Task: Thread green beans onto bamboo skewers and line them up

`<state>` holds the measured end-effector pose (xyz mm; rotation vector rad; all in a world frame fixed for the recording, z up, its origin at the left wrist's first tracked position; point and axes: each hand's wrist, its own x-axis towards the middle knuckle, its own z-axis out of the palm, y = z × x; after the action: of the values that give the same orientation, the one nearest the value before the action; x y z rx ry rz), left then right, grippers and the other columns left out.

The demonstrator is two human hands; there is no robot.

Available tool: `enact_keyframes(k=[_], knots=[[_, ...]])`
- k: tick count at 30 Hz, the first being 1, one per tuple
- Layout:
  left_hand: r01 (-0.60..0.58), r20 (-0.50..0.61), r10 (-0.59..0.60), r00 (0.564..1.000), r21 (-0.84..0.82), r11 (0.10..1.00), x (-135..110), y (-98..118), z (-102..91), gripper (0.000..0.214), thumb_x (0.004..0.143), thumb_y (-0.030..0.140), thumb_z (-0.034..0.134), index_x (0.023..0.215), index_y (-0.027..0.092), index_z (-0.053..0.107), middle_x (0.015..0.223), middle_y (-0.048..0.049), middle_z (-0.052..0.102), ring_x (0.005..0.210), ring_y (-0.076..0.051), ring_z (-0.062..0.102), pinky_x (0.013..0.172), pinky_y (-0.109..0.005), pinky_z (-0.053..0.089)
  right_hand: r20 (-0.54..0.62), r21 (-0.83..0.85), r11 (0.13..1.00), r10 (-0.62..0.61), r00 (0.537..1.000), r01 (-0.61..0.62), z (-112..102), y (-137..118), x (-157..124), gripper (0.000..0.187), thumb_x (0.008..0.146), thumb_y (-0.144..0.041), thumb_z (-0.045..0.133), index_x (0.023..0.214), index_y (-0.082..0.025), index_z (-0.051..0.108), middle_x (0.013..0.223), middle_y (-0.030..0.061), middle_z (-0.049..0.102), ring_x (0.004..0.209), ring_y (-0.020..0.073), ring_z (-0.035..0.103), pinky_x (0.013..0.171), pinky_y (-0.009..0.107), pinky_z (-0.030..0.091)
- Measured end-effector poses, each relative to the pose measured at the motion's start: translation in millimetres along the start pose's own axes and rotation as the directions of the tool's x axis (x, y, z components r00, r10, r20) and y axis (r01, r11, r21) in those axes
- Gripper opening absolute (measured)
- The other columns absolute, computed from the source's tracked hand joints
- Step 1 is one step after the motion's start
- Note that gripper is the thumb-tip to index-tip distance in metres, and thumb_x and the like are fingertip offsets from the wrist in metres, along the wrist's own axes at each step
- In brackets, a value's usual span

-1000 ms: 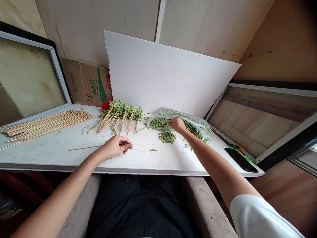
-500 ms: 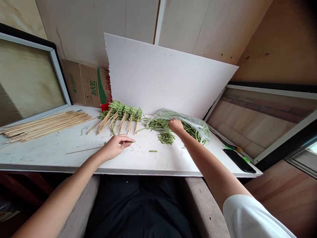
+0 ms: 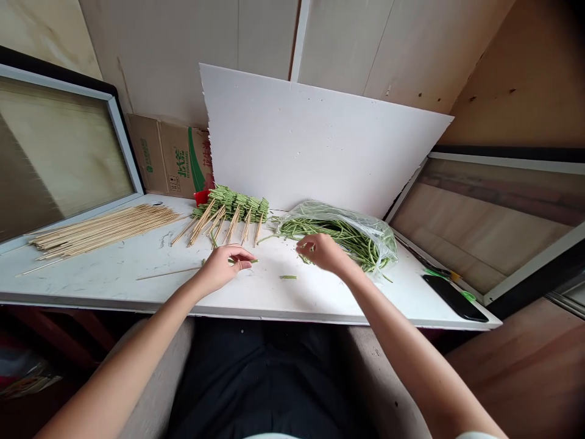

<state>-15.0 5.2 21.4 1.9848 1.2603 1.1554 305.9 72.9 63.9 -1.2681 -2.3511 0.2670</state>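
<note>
My left hand (image 3: 223,268) is closed around a piece of green bean (image 3: 249,261), whose end sticks out past the thumb. A thin bamboo skewer (image 3: 169,274) lies at a slant on the table just left of that hand. My right hand (image 3: 320,251) hovers with curled fingers over a small pile of chopped bean bits (image 3: 304,259), hiding most of it. Specks of green show by its fingertips, but I cannot tell what it holds. One short bean piece (image 3: 288,277) lies on the table between my hands.
Behind my right hand is a clear plastic bag of long beans (image 3: 347,228). Bean skewers (image 3: 235,204) are stacked at the back, left of it. Bare skewers (image 3: 109,228) lie far left. A black phone (image 3: 452,297) and scissors (image 3: 434,268) are at the right.
My right hand has come back from the bag toward me and now covers the chopped pile. The left hand still holds its bean piece. The whole view has shifted slightly.
</note>
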Motion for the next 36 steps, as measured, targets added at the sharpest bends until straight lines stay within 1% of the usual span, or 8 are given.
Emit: enact_keyframes(k=[4, 8, 10, 15, 19, 25, 33, 36], knots=[[0.023, -0.044, -0.023, 0.999, -0.012, 1.000, -1.6, -0.8, 5.0, 0.031, 0.082, 0.046, 0.081, 0.096, 0.019, 0.078, 0.103, -0.0101, 0.079, 0.095, -0.025, 0.070, 0.091, -0.040, 0.056, 0.033, 0.208, 0.977, -0.065, 0.997, 0.057, 32.0, -53.4, -23.7, 0.041, 0.083, -0.042, 0.085, 0.122, -0.032, 0.073, 0.096, 0.0035, 0.080, 0.075, 0.0233, 0.072, 0.063, 0.034, 0.054], [0.019, -0.073, -0.023, 0.997, -0.049, 0.999, -3.4, 0.7, 7.3, 0.036, 0.081, 0.044, 0.083, 0.105, 0.019, 0.075, 0.100, -0.0092, 0.078, 0.096, -0.024, 0.071, 0.091, -0.039, 0.056, -0.082, 0.344, 0.933, -0.087, 0.993, 0.110, 61.6, -84.1, -19.6, 0.051, 0.083, -0.047, 0.085, 0.129, -0.031, 0.069, 0.104, 0.0067, 0.079, 0.090, 0.0258, 0.072, 0.077, 0.039, 0.057], [0.001, -0.071, -0.005, 0.997, -0.051, 0.999, -4.0, 2.4, 8.6, 0.037, 0.082, 0.044, 0.081, 0.108, 0.019, 0.073, 0.097, -0.0087, 0.078, 0.095, -0.024, 0.072, 0.092, -0.039, 0.056, -0.148, 0.376, 0.917, -0.083, 0.985, 0.134, 72.4, -90.2, -16.1, 0.045, 0.086, -0.051, 0.082, 0.125, -0.032, 0.071, 0.103, 0.0070, 0.079, 0.093, 0.0267, 0.072, 0.081, 0.042, 0.057], [-0.005, -0.045, 0.004, 0.999, -0.020, 1.000, -4.9, 4.0, 11.4, 0.037, 0.083, 0.041, 0.082, 0.113, 0.022, 0.072, 0.096, -0.0064, 0.078, 0.096, -0.023, 0.073, 0.093, -0.037, 0.056, -0.219, 0.453, 0.880, -0.047, 0.974, 0.144, 85.2, -89.8, -16.8, 0.022, 0.092, -0.056, 0.073, 0.098, -0.035, 0.079, 0.097, 0.0038, 0.079, 0.089, 0.0269, 0.071, 0.078, 0.043, 0.057], [-0.035, 0.004, 0.035, 0.999, 0.021, 0.999, -5.9, 1.4, 11.1, 0.022, 0.087, 0.034, 0.080, 0.105, 0.022, 0.076, 0.101, -0.0060, 0.078, 0.097, -0.022, 0.072, 0.090, -0.034, 0.055, -0.252, 0.470, 0.872, -0.018, 0.968, 0.139, 83.1, -80.2, -19.5, 0.025, 0.094, -0.054, 0.070, 0.099, -0.031, 0.078, 0.099, 0.0064, 0.078, 0.093, 0.0274, 0.070, 0.072, 0.039, 0.056], [-0.173, 0.003, 0.174, 0.985, 0.138, 0.975, -6.6, -5.7, 13.5, 0.013, 0.095, 0.029, 0.071, 0.100, 0.021, 0.079, 0.103, -0.0076, 0.077, 0.095, -0.023, 0.071, 0.088, -0.035, 0.053, -0.228, 0.425, 0.886, -0.093, 0.969, 0.185, 79.4, -74.5, -21.4, 0.023, 0.094, -0.048, 0.073, 0.102, -0.027, 0.077, 0.096, 0.0075, 0.076, 0.095, 0.0266, 0.066, 0.072, 0.037, 0.055], [-0.265, -0.017, 0.272, 0.962, 0.176, 0.948, -8.6, -2.6, 17.9, 0.014, 0.097, 0.031, 0.068, 0.099, 0.022, 0.078, 0.100, -0.0056, 0.074, 0.091, -0.021, 0.070, 0.084, -0.031, 0.053, -0.312, 0.321, 0.913, -0.149, 0.938, 0.252, 87.6, -80.3, -26.9, 0.003, 0.095, -0.025, 0.075, 0.098, -0.025, 0.075, 0.092, 0.0054, 0.075, 0.096, 0.0250, 0.057, 0.081, 0.036, 0.049], [-0.253, 0.002, 0.256, 0.967, 0.149, 0.956, -9.7, -0.1, 21.1, 0.013, 0.096, 0.031, 0.068, 0.094, 0.022, 0.078, 0.096, -0.0049, 0.074, 0.087, -0.020, 0.070, 0.080, -0.029, 0.053, -0.334, 0.332, 0.909, -0.136, 0.933, 0.251, 92.3, -82.4, -29.6, 0.014, 0.091, -0.011, 0.072, 0.095, -0.024, 0.073, 0.090, 0.0046, 0.073, 0.097, 0.0250, 0.056, 0.083, 0.036, 0.047]])
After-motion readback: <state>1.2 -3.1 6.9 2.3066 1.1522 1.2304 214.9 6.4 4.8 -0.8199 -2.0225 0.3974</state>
